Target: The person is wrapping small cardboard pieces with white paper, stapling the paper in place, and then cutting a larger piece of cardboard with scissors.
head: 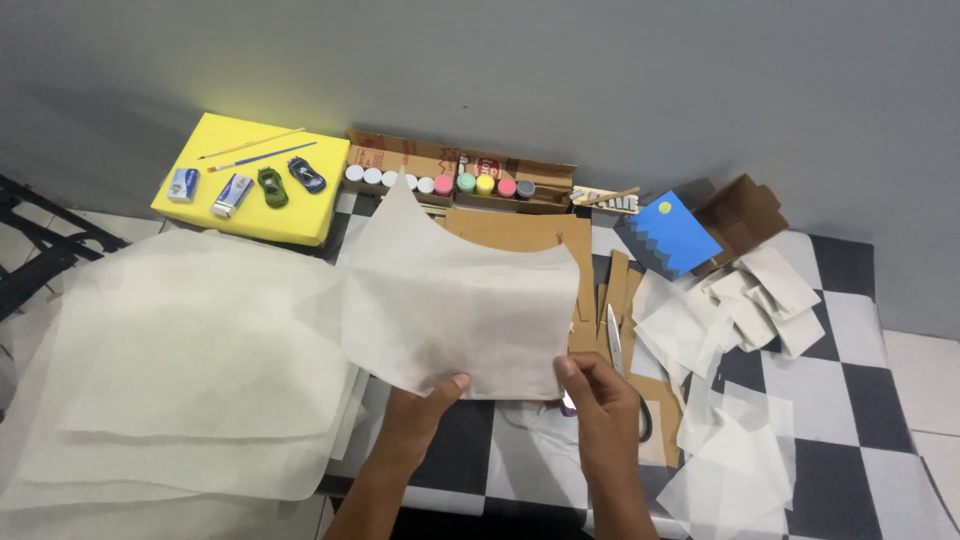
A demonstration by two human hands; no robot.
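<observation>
Both my hands hold up one thin, translucent white paper sheet (455,295) by its lower edge. My left hand (425,405) pinches the bottom middle, thumb on top. My right hand (600,395) grips the bottom right corner, and a pair of scissors (618,350) with a pale blade and dark handle loop lies just beside and under it. The sheet hides part of the brown cardboard pieces (560,240) behind it.
A stack of large white sheets (190,360) covers the left of the black-and-white checkered table (860,390). Cut white paper pieces (750,310) lie at the right. At the back: yellow box (245,215) with two toy cars and brushes, paint pots (470,183), blue card (675,235).
</observation>
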